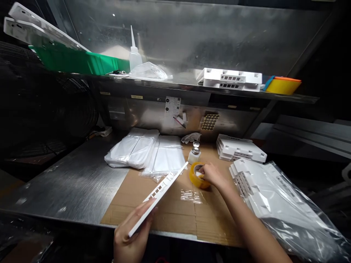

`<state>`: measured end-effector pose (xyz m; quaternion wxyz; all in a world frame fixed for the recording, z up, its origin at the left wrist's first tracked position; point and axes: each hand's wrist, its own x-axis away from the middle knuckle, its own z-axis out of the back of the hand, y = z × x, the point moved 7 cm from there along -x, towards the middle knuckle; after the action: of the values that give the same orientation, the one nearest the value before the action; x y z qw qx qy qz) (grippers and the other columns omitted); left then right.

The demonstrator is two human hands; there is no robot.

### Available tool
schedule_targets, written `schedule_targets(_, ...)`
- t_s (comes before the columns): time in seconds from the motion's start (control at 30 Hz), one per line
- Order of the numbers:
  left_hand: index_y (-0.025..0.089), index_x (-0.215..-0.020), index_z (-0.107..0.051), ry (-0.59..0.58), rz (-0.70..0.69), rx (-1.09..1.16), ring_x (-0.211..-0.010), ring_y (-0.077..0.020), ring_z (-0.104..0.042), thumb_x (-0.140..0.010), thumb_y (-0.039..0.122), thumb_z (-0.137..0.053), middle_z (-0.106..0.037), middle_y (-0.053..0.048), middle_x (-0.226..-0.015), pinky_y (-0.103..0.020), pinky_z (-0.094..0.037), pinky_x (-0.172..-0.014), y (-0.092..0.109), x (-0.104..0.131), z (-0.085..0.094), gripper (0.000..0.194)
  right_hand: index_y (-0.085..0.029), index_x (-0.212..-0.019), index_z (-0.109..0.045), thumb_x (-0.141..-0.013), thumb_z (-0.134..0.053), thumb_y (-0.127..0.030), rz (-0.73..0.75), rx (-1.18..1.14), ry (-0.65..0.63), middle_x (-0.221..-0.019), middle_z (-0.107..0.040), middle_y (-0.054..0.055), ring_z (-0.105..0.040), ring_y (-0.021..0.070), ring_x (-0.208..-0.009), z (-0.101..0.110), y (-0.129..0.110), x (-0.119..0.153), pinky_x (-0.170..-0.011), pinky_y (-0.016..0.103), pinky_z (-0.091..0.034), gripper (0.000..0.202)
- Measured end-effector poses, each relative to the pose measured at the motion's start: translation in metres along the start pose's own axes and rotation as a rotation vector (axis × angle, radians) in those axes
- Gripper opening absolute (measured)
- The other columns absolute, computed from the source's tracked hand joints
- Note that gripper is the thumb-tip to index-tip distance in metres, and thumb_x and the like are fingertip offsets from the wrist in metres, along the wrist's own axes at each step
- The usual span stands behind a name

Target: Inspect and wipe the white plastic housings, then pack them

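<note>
My left hand [131,237] grips the near end of a long white plastic panel [161,193] with a row of small slots, held edge-on and tilted above the cardboard sheet [170,208]. My right hand [212,174] reaches forward and closes its fingers on a yellow roll of tape [197,176] that sits on the cardboard. Just behind the tape stands a small white pump bottle [194,153] with a metal top.
Clear plastic bags [142,151] lie stacked at the back left. White plastic panels sit at the back right [240,149] and in a plastic bag [276,197] on the right. The upper shelf holds a green tray [79,62], squeeze bottle [134,54], white panels [233,78].
</note>
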<state>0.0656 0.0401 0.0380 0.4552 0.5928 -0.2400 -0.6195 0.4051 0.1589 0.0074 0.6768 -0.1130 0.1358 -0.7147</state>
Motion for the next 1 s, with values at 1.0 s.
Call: schedule_targets(1.0, 0.032, -0.131, -0.069, -0.321, -0.157, -0.073, -0.115, -0.0214, -0.072, -0.094, 0.013, -0.062, -0.076, 0.001, -0.125, -0.027, -0.056, -0.102, -0.012, 0.007, -0.041, 0.043, -0.020, -0.098, -0.079, -0.091, -0.064, -0.027, -0.088, 0.000, 0.323, -0.111, -0.070, 0.008, -0.068, 0.0225, -0.097, 0.085, -0.047, -0.025, -0.081, 0.032, -0.050, 0.018)
